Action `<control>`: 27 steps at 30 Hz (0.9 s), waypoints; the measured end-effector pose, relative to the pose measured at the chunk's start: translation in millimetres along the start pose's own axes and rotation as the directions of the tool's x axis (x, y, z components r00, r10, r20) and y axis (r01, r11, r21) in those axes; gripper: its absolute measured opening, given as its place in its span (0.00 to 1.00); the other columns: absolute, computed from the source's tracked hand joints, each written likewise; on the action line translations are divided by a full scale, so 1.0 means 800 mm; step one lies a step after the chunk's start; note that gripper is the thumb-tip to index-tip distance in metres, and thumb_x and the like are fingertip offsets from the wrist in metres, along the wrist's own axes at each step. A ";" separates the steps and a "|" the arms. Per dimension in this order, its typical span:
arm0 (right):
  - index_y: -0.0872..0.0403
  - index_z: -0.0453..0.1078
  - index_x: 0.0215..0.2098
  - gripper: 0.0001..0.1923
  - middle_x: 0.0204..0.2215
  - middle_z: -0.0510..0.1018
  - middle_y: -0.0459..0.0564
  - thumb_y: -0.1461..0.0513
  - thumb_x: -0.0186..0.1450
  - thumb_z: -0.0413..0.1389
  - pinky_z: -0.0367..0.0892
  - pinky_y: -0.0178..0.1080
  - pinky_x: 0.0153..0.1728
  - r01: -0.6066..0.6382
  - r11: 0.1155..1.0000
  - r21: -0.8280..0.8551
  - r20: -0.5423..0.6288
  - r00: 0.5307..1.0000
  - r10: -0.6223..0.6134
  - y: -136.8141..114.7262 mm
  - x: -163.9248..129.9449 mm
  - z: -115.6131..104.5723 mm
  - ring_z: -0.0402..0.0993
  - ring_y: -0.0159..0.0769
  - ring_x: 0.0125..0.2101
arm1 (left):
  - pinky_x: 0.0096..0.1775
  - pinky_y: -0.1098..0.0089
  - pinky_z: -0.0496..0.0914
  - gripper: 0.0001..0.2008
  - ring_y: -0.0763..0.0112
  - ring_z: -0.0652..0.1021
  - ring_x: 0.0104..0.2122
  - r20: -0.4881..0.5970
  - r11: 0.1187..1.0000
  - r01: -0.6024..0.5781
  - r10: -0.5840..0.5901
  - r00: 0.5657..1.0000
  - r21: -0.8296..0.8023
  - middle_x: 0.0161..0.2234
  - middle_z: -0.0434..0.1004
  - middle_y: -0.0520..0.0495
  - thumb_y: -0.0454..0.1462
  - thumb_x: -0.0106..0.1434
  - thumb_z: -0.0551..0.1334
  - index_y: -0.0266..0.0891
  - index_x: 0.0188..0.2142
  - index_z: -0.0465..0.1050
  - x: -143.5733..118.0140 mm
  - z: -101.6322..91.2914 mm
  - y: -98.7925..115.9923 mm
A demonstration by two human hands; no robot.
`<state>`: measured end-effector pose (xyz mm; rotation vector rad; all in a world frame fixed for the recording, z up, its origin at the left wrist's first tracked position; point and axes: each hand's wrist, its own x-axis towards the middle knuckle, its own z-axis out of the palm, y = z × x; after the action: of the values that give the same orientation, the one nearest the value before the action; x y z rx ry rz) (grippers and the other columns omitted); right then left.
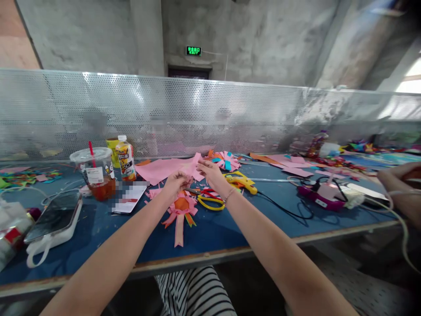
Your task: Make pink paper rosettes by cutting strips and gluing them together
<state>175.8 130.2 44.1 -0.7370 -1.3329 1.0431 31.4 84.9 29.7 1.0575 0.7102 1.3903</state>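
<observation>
My left hand (176, 180) and my right hand (210, 171) are raised together over the blue table (230, 228), both pinching a pink paper piece (194, 172) that joins a larger pink sheet (164, 169). Below my hands lies a pink and orange paper rosette with ribbon tails (180, 210). Yellow-handled scissors (210, 202) rest right of the rosette, and a yellow glue gun (241, 181) lies beyond my right wrist.
A plastic cup with a red straw (95, 173), a drink bottle (126, 158) and a phone (55, 215) sit at the left. A finished paper flower (225, 160) lies behind. Another person's hand (399, 180) works near a pink device (324, 195) at the right. A perforated metal screen (210, 114) backs the table.
</observation>
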 end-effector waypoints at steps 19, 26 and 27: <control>0.56 0.71 0.20 0.11 0.18 0.68 0.42 0.58 0.42 0.64 0.59 0.32 0.26 -0.102 0.983 0.154 0.014 0.995 0.101 0.016 -0.023 0.001 0.61 0.25 0.20 | 0.35 0.70 0.68 0.14 0.72 0.75 0.30 0.207 0.920 -0.284 0.232 0.950 0.269 0.30 0.76 0.48 0.36 0.44 0.67 0.36 0.33 0.71 0.007 -0.004 -0.008; 0.55 0.70 0.20 0.10 0.18 0.68 0.41 0.59 0.42 0.64 0.59 0.32 0.26 -0.074 0.987 0.145 0.053 0.996 0.067 0.011 -0.027 0.004 0.61 0.24 0.20 | 0.30 0.72 0.67 0.11 0.75 0.71 0.25 0.206 0.880 -0.307 0.246 0.947 0.362 0.24 0.72 0.51 0.37 0.43 0.67 0.35 0.27 0.73 0.000 0.004 -0.003; 0.55 0.70 0.20 0.10 0.18 0.68 0.41 0.60 0.41 0.64 0.60 0.32 0.27 -0.083 0.985 0.154 0.052 0.996 0.076 0.010 -0.027 0.005 0.61 0.25 0.21 | 0.29 0.72 0.67 0.10 0.75 0.71 0.24 0.195 0.878 -0.300 0.242 0.951 0.374 0.22 0.71 0.52 0.38 0.44 0.67 0.35 0.26 0.73 -0.001 0.005 -0.003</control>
<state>171.9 113.4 28.4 -0.6564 -1.2536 1.2202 35.7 83.5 29.3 1.6178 0.7809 1.4190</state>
